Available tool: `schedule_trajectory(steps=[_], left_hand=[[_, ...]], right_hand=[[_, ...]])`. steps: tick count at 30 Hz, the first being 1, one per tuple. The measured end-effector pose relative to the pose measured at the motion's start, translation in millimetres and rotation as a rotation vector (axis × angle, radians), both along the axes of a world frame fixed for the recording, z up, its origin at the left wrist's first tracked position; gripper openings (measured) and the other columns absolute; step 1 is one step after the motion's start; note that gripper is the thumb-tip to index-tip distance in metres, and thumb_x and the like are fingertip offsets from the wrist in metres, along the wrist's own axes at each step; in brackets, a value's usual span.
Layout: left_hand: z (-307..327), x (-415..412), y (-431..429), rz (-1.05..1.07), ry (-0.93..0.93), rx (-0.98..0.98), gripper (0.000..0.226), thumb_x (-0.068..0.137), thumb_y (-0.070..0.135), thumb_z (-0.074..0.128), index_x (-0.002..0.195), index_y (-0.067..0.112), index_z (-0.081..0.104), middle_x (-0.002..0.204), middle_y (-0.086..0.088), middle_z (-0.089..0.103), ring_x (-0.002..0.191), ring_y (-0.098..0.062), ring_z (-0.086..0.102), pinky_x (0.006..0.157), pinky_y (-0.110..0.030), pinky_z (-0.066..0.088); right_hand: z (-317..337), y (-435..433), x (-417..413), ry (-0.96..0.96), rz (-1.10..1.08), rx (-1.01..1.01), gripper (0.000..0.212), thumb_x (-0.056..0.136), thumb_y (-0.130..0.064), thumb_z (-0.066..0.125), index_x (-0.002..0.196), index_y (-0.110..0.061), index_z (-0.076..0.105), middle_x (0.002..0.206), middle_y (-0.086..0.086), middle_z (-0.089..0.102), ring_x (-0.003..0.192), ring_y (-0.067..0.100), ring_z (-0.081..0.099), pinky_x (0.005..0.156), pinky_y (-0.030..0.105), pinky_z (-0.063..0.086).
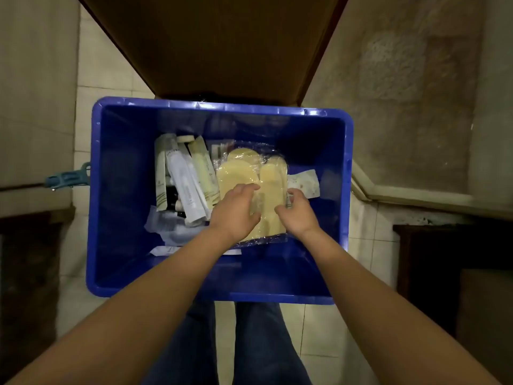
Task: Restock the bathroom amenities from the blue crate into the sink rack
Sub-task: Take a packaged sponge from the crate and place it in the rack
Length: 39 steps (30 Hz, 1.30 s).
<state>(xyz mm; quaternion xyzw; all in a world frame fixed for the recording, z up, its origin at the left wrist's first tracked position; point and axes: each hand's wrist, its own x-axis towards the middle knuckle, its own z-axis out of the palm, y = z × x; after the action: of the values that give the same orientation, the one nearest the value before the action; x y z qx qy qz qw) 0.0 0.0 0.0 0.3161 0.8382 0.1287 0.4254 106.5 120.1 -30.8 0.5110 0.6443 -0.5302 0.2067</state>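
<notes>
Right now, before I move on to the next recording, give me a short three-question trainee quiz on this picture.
1. True or false: the left hand and the right hand are both inside the blue crate.
2. What lies under the left hand? A) wrapped slippers B) a folded towel C) a soap bar
3. Fill in: the white tubes lie on the person's ___ of the slippers.
Key: 1 true; 2 A; 3 left.

Left hand (236, 209) and right hand (298, 215) bare; both forearms bare along their whole visible length. Just below the near rim of the blue crate (222, 297), both legs wear dark blue trousers (258, 343), denim-like, faintly creased.
</notes>
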Motion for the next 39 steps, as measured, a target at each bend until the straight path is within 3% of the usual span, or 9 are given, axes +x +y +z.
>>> schedule_trajectory(steps=[2, 7, 11, 16, 20, 24, 34, 39], left_hand=[[-3.9, -2.7, 1.1, 0.006, -0.005, 0.001, 0.063, 0.092, 0.025, 0.062, 0.148, 0.022, 0.033, 0.148, -0.003, 0.039, 0.131, -0.023, 0.042, 0.102, -0.039, 0.042], [-14.3, -4.5, 0.6, 0.004, -0.015, -0.011, 0.065, 0.091, 0.02, 0.062, 0.149, 0.022, 0.031, 0.148, -0.003, 0.039, 0.131, -0.023, 0.042, 0.101, -0.038, 0.043], [-18.2, -6.2, 0.9, 0.015, -0.018, -0.014, 0.065, 0.092, 0.018, 0.06, 0.149, 0.022, 0.03, 0.149, -0.003, 0.038, 0.131, -0.023, 0.042, 0.101, -0.039, 0.043], [-21.2, -8.4, 0.2, 0.012, -0.03, -0.016, 0.064, 0.092, 0.014, 0.058, 0.149, 0.021, 0.03, 0.151, -0.002, 0.037, 0.132, -0.022, 0.043, 0.101, -0.038, 0.043], [-21.5, -11.1, -1.0, 0.024, -0.053, -0.034, 0.063, 0.093, 0.012, 0.055, 0.149, 0.022, 0.029, 0.151, 0.0, 0.036, 0.132, -0.022, 0.042, 0.102, -0.038, 0.043], [-19.2, -12.9, -0.9, 0.066, -0.093, -0.034, 0.061, 0.093, 0.008, 0.051, 0.149, 0.022, 0.03, 0.149, -0.002, 0.04, 0.13, -0.023, 0.045, 0.102, -0.04, 0.043], [5.4, -19.1, -6.3, 0.103, -0.113, -0.026, 0.059, 0.095, 0.004, 0.046, 0.149, 0.024, 0.031, 0.15, 0.0, 0.041, 0.131, -0.021, 0.046, 0.104, -0.036, 0.041], [29.8, -19.4, -13.8, 0.103, -0.116, -0.008, 0.058, 0.096, 0.007, 0.045, 0.149, 0.024, 0.029, 0.153, 0.0, 0.037, 0.133, -0.021, 0.045, 0.105, -0.039, 0.042]], right_hand=[[-5.9, 0.9, -3.4, 0.0, -0.045, -0.01, 0.054, 0.09, -0.016, 0.058, 0.14, -0.016, 0.04, 0.133, 0.005, 0.051, 0.1, 0.019, 0.057, 0.071, 0.027, 0.047], [-18.2, 1.1, -9.2, -0.033, -0.107, -0.006, 0.061, 0.09, -0.013, 0.058, 0.145, -0.011, 0.034, 0.139, 0.008, 0.045, 0.114, 0.023, 0.053, 0.092, 0.035, 0.048], [-21.6, 2.1, -12.4, -0.046, -0.143, -0.015, 0.064, 0.09, -0.012, 0.059, 0.147, -0.012, 0.031, 0.143, 0.008, 0.04, 0.12, 0.024, 0.051, 0.097, 0.035, 0.047], [-21.5, 2.8, -16.1, -0.018, -0.179, -0.048, 0.048, 0.084, -0.008, 0.061, 0.129, -0.015, 0.046, 0.121, 0.009, 0.059, 0.102, 0.025, 0.063, 0.089, 0.046, 0.055], [-17.5, 1.5, -20.5, -0.014, -0.173, -0.047, 0.041, 0.084, -0.008, 0.062, 0.121, -0.019, 0.05, 0.097, -0.001, 0.068, 0.087, 0.02, 0.068, 0.081, 0.044, 0.057], [-13.1, 0.4, -23.4, -0.022, -0.165, -0.036, 0.032, 0.085, -0.006, 0.059, 0.113, -0.02, 0.055, 0.089, 0.0, 0.068, 0.084, 0.023, 0.068, 0.08, 0.045, 0.057], [18.8, -1.7, -27.8, -0.008, -0.177, -0.063, 0.03, 0.088, -0.004, 0.051, 0.114, -0.018, 0.055, 0.101, 0.01, 0.067, 0.093, 0.032, 0.066, 0.084, 0.046, 0.056], [53.9, -7.7, -28.7, 0.032, -0.207, -0.071, 0.038, 0.089, 0.001, 0.043, 0.121, -0.017, 0.053, 0.118, 0.014, 0.064, 0.102, 0.035, 0.064, 0.088, 0.047, 0.055]])
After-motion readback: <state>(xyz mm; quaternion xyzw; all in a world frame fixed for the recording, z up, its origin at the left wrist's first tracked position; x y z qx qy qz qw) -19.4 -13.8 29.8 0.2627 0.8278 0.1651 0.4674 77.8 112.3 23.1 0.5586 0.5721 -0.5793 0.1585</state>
